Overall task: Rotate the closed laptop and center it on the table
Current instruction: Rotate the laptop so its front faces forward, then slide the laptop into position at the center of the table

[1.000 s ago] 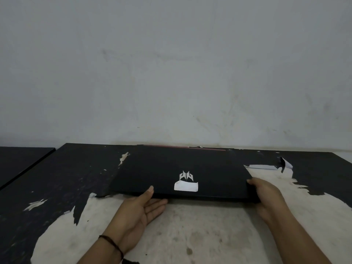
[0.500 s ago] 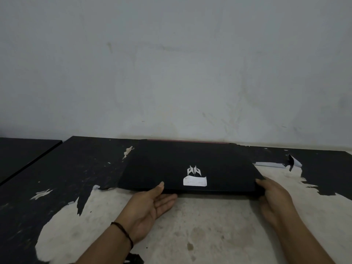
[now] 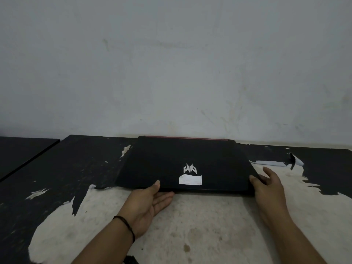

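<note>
My right hand [image 3: 266, 185] has loosened, fingers straight at the corner | my left hand [image 3: 152, 199] pinches the closed black laptop [image 3: 181, 159], at the back of the worn black table [image 3: 57, 168] | I'd regrip before pivoting.

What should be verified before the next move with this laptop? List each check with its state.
1. Lid shut: ok; the laptop lies closed, logo up.
2. Left grip: ok; the left hand has its thumb on the lid and its fingers under the front edge.
3. Right grip: cannot tell; the right hand cups the right front corner with fairly straight fingers.
4. Room behind: not ok; the far edge sits close to the wall.
5. Right side clear: not ok; a peeled flap stands up there.
6. Centered on the table: cannot tell; its right end is out of view.
</note>
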A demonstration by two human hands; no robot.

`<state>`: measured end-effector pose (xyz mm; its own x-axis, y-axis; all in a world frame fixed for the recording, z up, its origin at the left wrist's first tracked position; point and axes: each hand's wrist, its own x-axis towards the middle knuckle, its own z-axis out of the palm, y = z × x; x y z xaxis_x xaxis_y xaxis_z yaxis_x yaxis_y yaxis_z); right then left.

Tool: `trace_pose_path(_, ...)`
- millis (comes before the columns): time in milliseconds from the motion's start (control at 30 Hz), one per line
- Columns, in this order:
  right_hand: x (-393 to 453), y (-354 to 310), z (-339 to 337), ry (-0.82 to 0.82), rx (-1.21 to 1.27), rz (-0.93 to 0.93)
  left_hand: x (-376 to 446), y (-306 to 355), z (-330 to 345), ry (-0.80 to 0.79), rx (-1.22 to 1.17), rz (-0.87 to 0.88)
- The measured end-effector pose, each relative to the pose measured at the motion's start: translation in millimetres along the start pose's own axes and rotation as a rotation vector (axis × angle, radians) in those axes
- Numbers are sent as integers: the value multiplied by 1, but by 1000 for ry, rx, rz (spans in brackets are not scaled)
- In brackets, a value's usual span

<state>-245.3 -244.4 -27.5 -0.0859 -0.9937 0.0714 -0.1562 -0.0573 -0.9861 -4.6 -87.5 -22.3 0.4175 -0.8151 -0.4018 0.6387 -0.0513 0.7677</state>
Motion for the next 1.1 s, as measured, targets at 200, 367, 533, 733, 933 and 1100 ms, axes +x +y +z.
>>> trace_pose_path(200,2,0,-1,-10,-8,3,-1,4,4,8,34,-32)
trace_pose_path(367,4,-1,-4,-39,-191,-42,-6,5,6,13,47,-28)
trace_pose_path(533,-1,-1,0,-17,-357,-130,-21,9,8,18,287,5)
trace_pose_path(733,-4,-2,5,133,-458,-260,-19,51,-8,350,790,709)
trace_pose_path(933,-3,-2,3,119,-413,-162,22,64,-47,536,1224,675)
trace_pose_path(1100,0,-8,-2,38,-494,-47,40,68,-53,536,1298,488)
